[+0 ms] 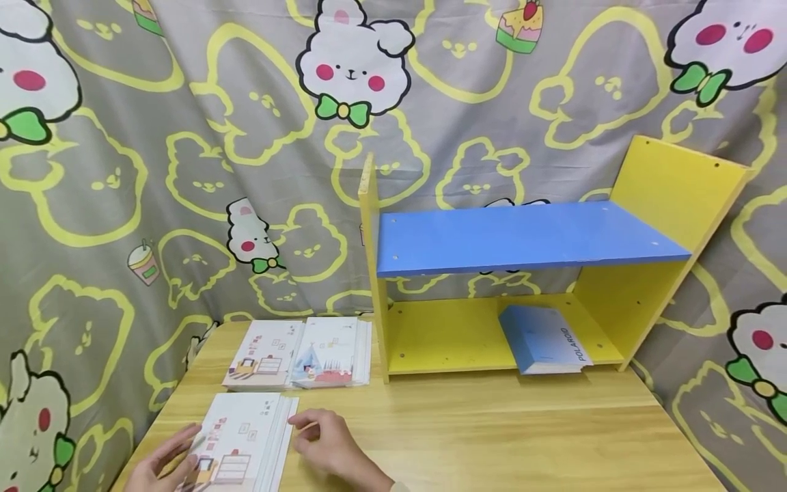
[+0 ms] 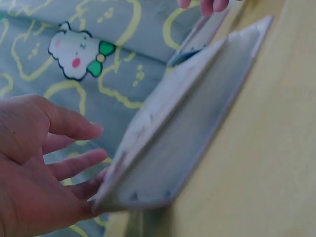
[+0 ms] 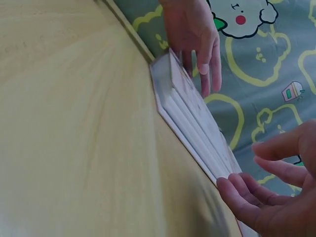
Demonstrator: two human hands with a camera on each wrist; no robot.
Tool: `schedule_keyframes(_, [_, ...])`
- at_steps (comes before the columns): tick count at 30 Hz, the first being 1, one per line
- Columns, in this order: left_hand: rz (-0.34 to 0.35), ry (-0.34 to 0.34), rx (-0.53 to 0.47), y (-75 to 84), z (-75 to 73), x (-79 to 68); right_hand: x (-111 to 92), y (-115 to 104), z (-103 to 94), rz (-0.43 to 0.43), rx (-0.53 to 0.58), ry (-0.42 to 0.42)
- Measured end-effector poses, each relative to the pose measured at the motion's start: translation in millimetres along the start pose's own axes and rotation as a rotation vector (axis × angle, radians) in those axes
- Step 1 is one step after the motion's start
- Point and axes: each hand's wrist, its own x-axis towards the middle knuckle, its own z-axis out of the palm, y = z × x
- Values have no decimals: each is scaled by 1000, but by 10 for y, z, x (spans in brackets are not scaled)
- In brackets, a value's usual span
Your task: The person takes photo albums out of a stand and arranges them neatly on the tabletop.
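A stack of white books [image 1: 240,437] with a drawn room on the cover lies at the front left of the table. My left hand [image 1: 162,461] is at its left edge, fingers loosely extended; in the left wrist view the lower fingers of that hand [image 2: 64,173] reach the book's near corner. On the opposite side, my right hand [image 1: 332,441] has its fingertips right at the stack's edge. The right wrist view shows the fingers of this hand [image 3: 242,197] gently bent against the layered side, thumb apart. Neither hand grips the stack.
Behind lie two more piles of white books, one left [image 1: 264,352] and one right [image 1: 328,348], side by side. A yellow shelf unit [image 1: 670,273] with a blue board [image 1: 522,236] stands at the right; a blue book marked POLAROID [image 1: 547,338] lies on its bottom. A patterned curtain [image 1: 264,178] hangs behind.
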Motion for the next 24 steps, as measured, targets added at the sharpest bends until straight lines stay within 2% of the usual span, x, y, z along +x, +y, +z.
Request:
schedule_keyframes(2, [67, 18, 106, 76, 6, -19, -14, -8, -47, -2, 12, -13])
schedule_keyframes(4, [93, 19, 152, 165, 16, -17, -25, -31, -102, -8, 22, -15])
schedule_keyframes(6, [114, 25, 137, 213, 36, -32, -42, -53, -155, -15, 29, -10])
schedule_keyframes(10, [211, 51, 100, 259, 108, -86, -77, -96, -260, -45, 22, 6])
schedule_keyframes(13, [258, 59, 84, 288, 170, -105, -100, -130, -330, -75, 7, 7])
schedule_keyframes(18, [307, 62, 94, 372, 259, -111, -130, -187, -436, -130, -15, -9])
schedule_keyframes(24, [437, 59, 78, 499, 417, -113, -144, -223, -597, -228, -120, 28])
